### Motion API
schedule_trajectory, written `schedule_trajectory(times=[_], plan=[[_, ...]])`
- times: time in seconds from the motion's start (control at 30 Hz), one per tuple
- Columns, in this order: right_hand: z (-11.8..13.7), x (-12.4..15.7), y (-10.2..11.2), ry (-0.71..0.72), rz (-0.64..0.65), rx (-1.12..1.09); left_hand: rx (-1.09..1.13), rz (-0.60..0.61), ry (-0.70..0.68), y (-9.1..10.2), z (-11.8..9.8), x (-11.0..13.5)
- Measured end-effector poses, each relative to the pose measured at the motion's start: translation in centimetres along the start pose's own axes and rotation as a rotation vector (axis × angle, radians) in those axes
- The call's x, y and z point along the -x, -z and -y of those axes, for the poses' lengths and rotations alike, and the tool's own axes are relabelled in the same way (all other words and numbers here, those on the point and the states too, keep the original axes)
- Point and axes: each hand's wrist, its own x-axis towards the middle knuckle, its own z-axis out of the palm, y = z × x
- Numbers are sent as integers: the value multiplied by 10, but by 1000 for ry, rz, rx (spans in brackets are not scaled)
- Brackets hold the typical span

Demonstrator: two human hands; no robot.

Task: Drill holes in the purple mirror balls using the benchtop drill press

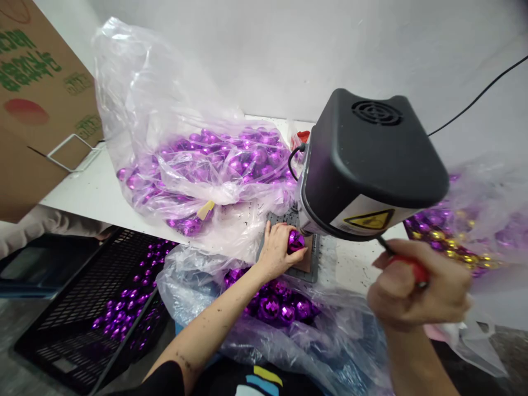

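Between the fingers and thumb of my left hand (279, 246) is a shiny purple ball ornament (296, 241), held under the head of a black machine (379, 159) with a fan grille and a yellow warning label. The grey machine base (311, 268) lies below that hand. My right hand (418, 283), slightly blurred, is wrapped round a red-handled lever (412, 268) at the machine's right side. More purple balls (274, 308) sit in an opened clear plastic bag just in front of the base.
A large clear bag of purple balls (223, 157) covers the left of the white table (82, 190). Lower left is a black crate (49, 313) with purple balls. A cardboard box (45, 110) stands left; purple and gold balls (449, 242) lie right. A black cable (478, 99) runs along the wall.
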Motion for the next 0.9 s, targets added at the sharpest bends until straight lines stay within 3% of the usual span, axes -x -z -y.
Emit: schedule_trajectory(times=[0.07,0.17,0.3,0.4,0.47,0.53,0.63,0.7,0.83,0.9], plan=[[6,-37,2,2,-114,51,7,6,-2,1,-2,-1],[7,-83,-5,-99,-27,9,51,7,-13,9,-7,3],[2,-102,-14,-169,47,-62,112,46,-33,33,-17,36],[3,-100,-15,-166,41,-71,55,300,-198,43,-19,73],[6,-98,-15,-155,1,-76,-91,486,-321,38,-16,93],[9,-98,-16,-155,-37,-69,-219,560,-352,29,-12,104],[7,-98,-15,-193,-26,-38,-187,501,-309,24,-7,99],[5,-99,-14,-214,2,-19,-131,415,-265,35,-1,81],[7,-100,-14,-197,-16,-16,-376,78,8,78,35,17],[11,-101,-15,-198,-30,-19,-554,-19,159,95,61,-17]])
